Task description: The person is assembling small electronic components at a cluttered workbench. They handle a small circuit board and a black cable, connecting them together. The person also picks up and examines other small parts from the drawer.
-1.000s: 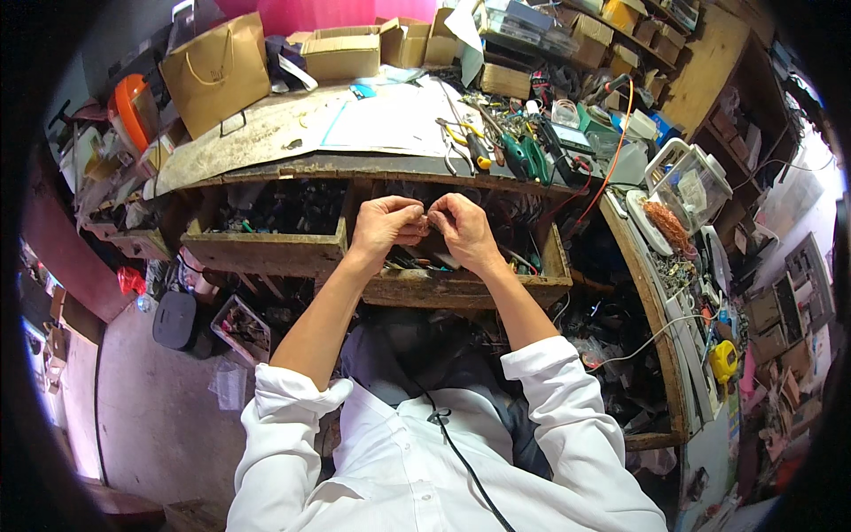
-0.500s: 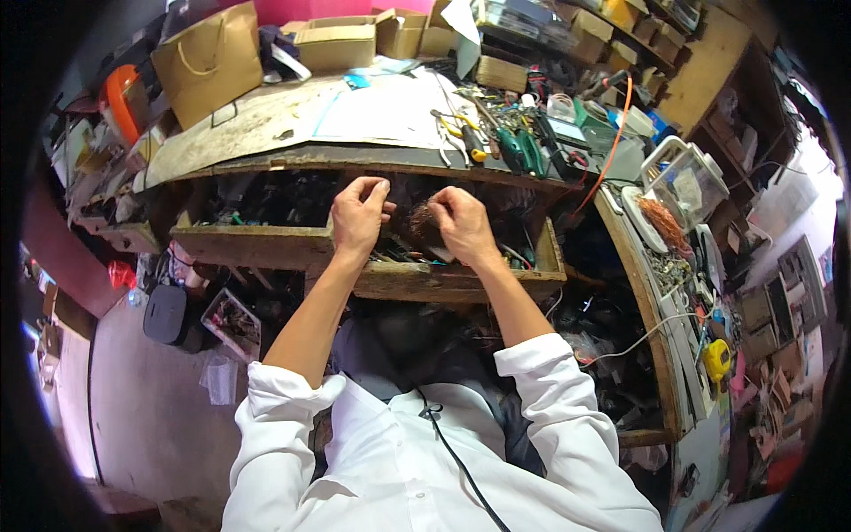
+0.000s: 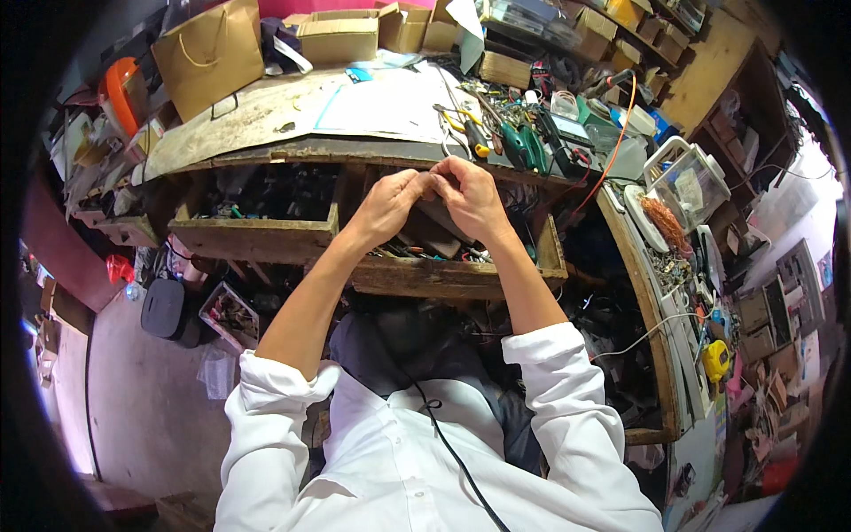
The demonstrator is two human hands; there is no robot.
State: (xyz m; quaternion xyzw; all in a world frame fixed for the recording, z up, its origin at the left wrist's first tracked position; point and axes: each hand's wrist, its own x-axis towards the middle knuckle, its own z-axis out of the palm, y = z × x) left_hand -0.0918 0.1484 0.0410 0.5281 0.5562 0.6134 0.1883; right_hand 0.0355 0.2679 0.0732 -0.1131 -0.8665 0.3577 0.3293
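Observation:
My left hand [image 3: 388, 208] and my right hand [image 3: 472, 204] meet over an open wooden drawer [image 3: 425, 277], fingertips touching just below the bench edge. Each has its thumb and fingers pinched together. Whatever sits between them is too small and too covered by fingers to name. Beneath the hands, the drawer holds several thin tools and loose pieces, partly hidden by my wrists.
On the bench beyond lie a white paper sheet [image 3: 390, 111], yellow-handled pliers [image 3: 476, 137] and green-handled tools [image 3: 523, 146]. A second open drawer [image 3: 257, 238] stands at left. To the right are a copper wire bundle [image 3: 665, 226] and a yellow tape measure [image 3: 716, 360].
My hands were apart and have come together, the left moving right and both rising slightly. A brownish tangle of fine strands seen by my right hand no longer shows clearly.

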